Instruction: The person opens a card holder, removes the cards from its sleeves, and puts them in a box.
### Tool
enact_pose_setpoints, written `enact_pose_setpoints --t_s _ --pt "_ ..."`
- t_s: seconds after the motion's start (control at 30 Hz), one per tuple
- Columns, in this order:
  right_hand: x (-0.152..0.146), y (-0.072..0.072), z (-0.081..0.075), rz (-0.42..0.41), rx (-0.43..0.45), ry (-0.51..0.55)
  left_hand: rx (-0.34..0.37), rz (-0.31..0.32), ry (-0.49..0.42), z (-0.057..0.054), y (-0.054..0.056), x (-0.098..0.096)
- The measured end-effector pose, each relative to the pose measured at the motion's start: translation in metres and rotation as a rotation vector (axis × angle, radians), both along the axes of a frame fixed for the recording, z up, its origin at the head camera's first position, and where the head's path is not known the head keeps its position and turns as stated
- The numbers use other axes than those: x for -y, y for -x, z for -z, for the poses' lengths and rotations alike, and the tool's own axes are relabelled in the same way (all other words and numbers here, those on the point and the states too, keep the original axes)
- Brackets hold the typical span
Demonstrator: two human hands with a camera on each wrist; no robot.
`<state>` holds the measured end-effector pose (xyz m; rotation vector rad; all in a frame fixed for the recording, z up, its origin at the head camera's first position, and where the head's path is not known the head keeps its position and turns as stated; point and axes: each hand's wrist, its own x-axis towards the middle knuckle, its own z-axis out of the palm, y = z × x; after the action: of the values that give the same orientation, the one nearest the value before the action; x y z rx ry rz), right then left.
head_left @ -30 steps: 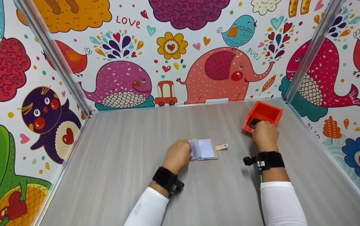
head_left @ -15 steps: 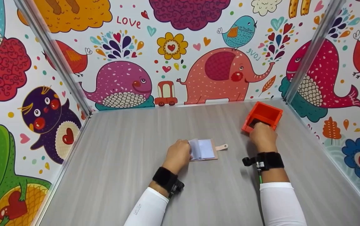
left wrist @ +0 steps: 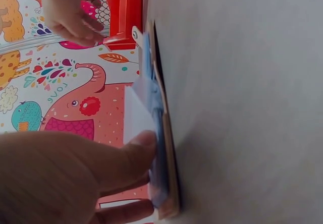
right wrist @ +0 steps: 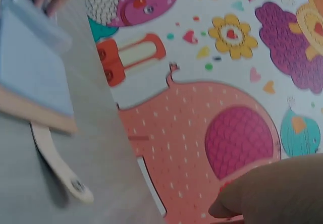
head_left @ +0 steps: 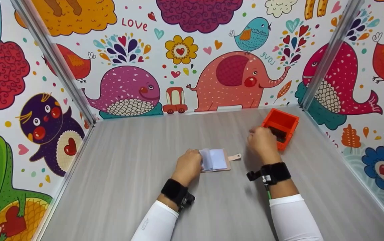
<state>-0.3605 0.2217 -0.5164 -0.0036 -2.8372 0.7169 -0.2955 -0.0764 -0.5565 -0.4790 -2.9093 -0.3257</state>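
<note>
Low, the left hand [head_left: 188,165] pinches booklet pages [head_left: 216,159] — right hand [head_left: 263,140] beside bin [head_left: 281,117], grip unclear.

Head view bright and evenly lit, faint soft shadows on the worktop [head_left: 138,144] below centre. Left wrist view dimmer, darkening toward lower right. Right wrist view hazy, booklet [right wrist: 31,57] at upper left blurred.

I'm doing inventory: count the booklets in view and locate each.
1: the open booklet, held at its left side by the left hand. Others could be hidden in the orange bin, whose dark contents are unclear.
</note>
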Motion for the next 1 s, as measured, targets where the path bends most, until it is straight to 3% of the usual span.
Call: enact_pose_setpoints --t_s 0.27,0.47,0.8,1.0 --pt "0.053 -0.005 0.018 -0.243 0.057 -0.011 0.001 0.001 -0.005 0.0 0.001 -0.001" --pt "0.072 -0.01 0.027 -0.397 0.099 -0.046 0.025 -0.003 0.0 -0.001 0.002 0.0" --pt "0.076 -0.012 0.032 -0.447 0.155 -0.097 0.021 0.001 0.017 -0.003 0.0 0.001" --pt "0.074 -0.01 0.039 -0.503 0.049 -0.137 -0.039 0.011 0.03 0.0 0.002 0.001"
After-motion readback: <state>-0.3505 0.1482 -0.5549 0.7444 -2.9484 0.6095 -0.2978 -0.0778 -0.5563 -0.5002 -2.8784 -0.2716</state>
